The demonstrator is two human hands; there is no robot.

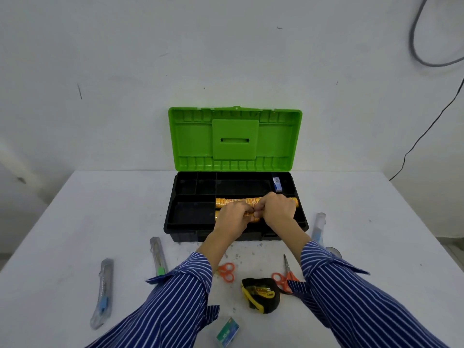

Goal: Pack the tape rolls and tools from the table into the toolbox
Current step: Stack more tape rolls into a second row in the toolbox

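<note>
The black toolbox (173,222) stands open at the table's far middle, its green lid (193,139) upright. A row of orange tape rolls (233,202) lies in the tray's long front compartment, and a second row (218,215) lies just in front of it. My left hand (232,218) and my right hand (277,209) meet over this nearer row, fingers curled round its rolls. A small white-and-blue box (277,184) sits in a back right compartment.
On the table lie utility knives (104,290) (158,254) (319,226), two orange scissors (227,271) (285,276), a black-and-yellow tape measure (261,293) and a small green box (227,331). A wall stands close behind the toolbox.
</note>
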